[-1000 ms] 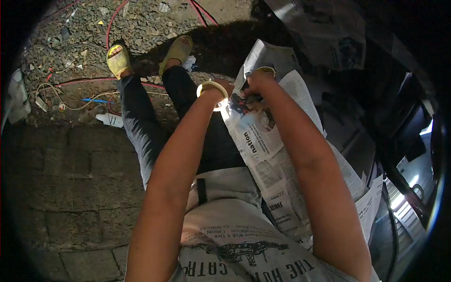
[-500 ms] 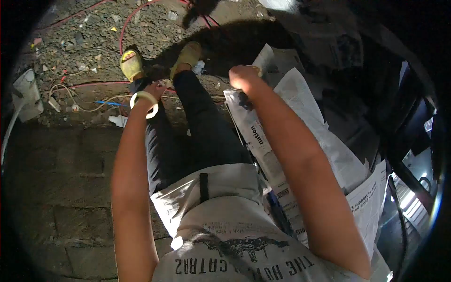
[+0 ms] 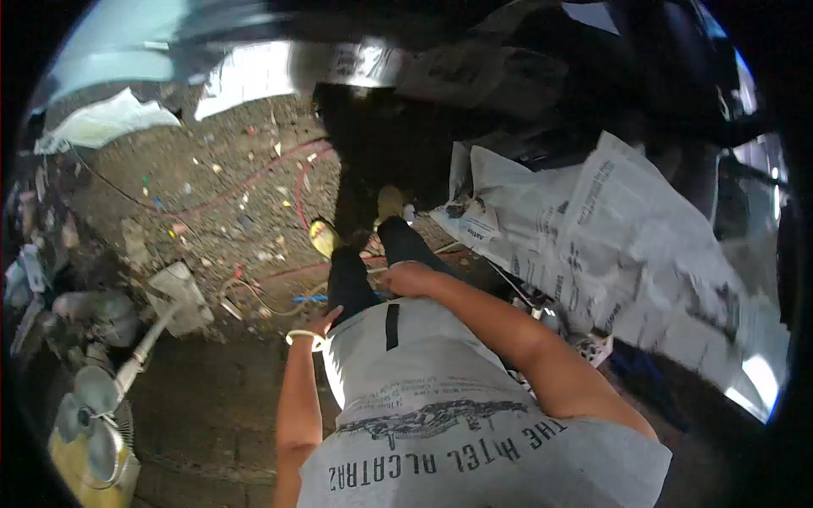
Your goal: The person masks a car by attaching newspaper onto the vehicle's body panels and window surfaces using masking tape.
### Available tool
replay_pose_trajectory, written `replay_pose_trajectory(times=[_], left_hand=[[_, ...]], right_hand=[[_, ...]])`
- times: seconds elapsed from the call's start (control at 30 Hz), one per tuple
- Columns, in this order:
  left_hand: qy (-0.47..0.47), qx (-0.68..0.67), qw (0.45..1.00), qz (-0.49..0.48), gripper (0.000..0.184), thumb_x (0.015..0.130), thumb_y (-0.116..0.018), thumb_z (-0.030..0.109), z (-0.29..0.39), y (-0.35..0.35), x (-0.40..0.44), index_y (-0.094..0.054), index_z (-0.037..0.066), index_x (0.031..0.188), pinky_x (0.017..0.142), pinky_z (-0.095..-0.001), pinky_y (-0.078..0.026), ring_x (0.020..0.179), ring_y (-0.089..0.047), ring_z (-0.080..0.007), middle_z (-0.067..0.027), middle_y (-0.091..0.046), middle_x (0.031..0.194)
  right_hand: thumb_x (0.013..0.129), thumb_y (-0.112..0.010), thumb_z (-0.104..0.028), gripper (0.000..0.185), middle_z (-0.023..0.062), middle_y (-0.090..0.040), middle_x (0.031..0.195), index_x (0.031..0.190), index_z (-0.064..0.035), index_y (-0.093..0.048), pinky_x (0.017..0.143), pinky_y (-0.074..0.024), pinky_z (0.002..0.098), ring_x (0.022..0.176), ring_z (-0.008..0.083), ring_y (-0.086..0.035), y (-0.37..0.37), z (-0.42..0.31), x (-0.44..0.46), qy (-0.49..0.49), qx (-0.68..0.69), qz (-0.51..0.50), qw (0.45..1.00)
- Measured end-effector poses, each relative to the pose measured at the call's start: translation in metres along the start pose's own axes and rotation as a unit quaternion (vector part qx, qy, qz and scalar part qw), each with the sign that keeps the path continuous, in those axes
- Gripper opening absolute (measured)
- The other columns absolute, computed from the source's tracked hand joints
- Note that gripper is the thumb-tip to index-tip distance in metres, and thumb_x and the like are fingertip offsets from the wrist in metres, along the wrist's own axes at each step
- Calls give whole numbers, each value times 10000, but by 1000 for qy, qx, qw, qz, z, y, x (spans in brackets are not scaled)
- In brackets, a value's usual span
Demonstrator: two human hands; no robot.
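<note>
My left hand (image 3: pixel 322 323) is beside my left thigh, against the dark trousers (image 3: pixel 352 279). A pale ring like a roll of tape (image 3: pixel 306 339) hangs around my left wrist. The fingers of that hand are mostly hidden. My right hand (image 3: pixel 408 278) lies in front of my right thigh, just above the hem of the grey T-shirt (image 3: pixel 423 406). Its fingers look curled in, and what they hold, if anything, does not show. Newspaper sheets (image 3: pixel 542 224) cover a dark surface to my right, apart from both hands.
A standing fan (image 3: pixel 91 415) is at the lower left, its pole leading to a base (image 3: pixel 179 296). A red hose (image 3: pixel 254 179) crosses the littered gravel ahead. More paper sheets (image 3: pixel 246 76) hang at the far side. A dark bumper-like edge runs along the top.
My view has tilted up and widened to show the fan and far sheets. My right hand has left the newspaper edge and come back to my thigh. My left hand has drawn back toward my hip.
</note>
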State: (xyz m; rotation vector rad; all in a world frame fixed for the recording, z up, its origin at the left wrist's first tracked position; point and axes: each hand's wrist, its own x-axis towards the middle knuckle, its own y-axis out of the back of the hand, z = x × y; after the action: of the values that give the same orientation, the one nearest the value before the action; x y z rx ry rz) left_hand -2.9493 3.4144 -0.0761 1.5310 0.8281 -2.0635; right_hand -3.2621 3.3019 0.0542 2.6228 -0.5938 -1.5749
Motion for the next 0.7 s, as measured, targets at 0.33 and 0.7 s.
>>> replay_pose_trajectory(times=[0.33,0.7], left_hand=[[-492,92,852,153,209,926,-701,210,300,62,-218,-650,13,975,772,-281,-478,814,-596,-122,-36,-634,862],[-842,170,494,134,144,842,-760,-1,436,-177,-443,-635,11,912,696,-270,-484,775,-600,-157,-87,-622,898]], right_hand=[[913,-529,-280,285,183,-706,1049,1061,-116,-709,828,-515,513,997,379,-675,-65,37,-129,-67,59,280,956],[931,-532,-284,317,247,-693,968,962,-27,-715,826,-512,511,931,428,-666,-236,194,-142,-141,160,409,887]])
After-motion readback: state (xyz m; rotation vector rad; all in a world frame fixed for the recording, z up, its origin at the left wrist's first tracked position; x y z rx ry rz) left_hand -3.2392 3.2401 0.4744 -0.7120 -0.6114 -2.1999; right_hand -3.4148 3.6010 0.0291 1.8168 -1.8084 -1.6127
